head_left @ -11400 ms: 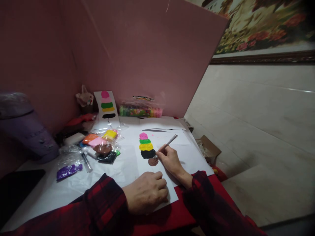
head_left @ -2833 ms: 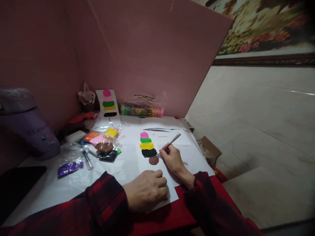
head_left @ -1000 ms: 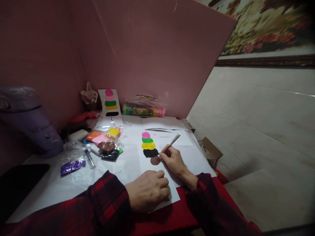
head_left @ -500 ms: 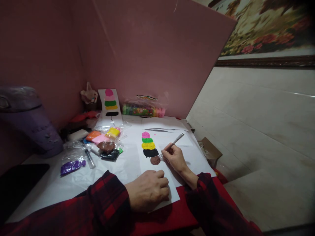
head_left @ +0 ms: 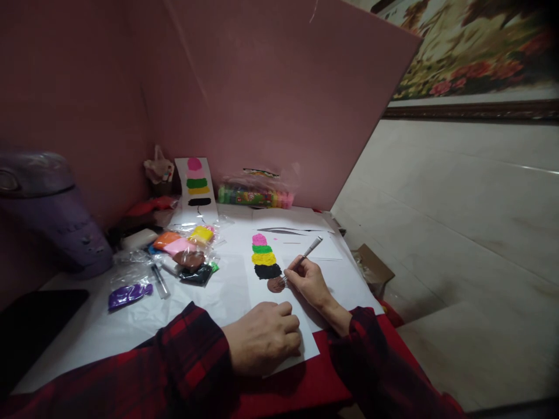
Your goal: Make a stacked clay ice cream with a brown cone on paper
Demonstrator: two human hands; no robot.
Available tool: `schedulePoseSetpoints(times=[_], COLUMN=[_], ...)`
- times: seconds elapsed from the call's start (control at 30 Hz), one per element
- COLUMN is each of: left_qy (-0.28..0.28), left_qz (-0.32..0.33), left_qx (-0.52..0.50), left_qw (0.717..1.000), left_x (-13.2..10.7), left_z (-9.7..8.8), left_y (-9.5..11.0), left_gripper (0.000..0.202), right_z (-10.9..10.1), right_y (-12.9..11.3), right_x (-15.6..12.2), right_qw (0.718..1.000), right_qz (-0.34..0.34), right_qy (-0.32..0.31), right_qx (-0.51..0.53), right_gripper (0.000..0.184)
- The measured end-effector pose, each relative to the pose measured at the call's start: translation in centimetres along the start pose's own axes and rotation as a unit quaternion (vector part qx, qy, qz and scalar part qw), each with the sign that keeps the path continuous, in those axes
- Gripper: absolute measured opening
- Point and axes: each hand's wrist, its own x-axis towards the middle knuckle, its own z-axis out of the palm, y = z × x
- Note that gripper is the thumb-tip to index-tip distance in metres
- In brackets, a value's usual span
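My right hand [head_left: 309,282] pinches a metal fork [head_left: 311,248] with a ribbed handle. Its prongs touch a flat brown clay disc [head_left: 275,284] on a white sheet of paper [head_left: 292,314]. Above the disc, textured clay patches run in a column: black [head_left: 268,272], yellow [head_left: 263,258], green [head_left: 262,249] and pink [head_left: 259,239]. Near the sheet's lower edge lies my left hand [head_left: 267,337], fingers curled under and closed, pressing on the paper; no object shows in it.
Bagged coloured clay [head_left: 187,247] and a purple clay packet [head_left: 130,295] lie at left, beside a purple bottle [head_left: 78,221]. A colour picture [head_left: 198,215] leans at the back near a pack of clay sticks [head_left: 255,196]. A cardboard box [head_left: 373,267] stands beyond the right edge.
The fork's handle has shifted slightly left and lower, its prongs still at the brown disc's right side. My left hand stays in place.
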Motion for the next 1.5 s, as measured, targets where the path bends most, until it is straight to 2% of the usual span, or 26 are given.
schedulePoseSetpoints(times=[0.57, 1.5], left_qy=[-0.01, -0.009], left_qz=[-0.005, -0.006], left_qx=[0.005, -0.003], left_qw=[1.0, 1.0], left_x=[0.0, 0.0], left_z=[-0.1, 0.0], left_y=[0.0, 0.0], left_gripper=[0.015, 0.016], right_z=[0.0, -0.5], right_y=[-0.9, -0.2], right_x=[-0.3, 0.3], right_qw=[1.0, 0.989], right_qz=[-0.007, -0.013], right_qy=[-0.011, 0.043], right_qx=[-0.028, -0.144], right_gripper=[0.009, 0.011])
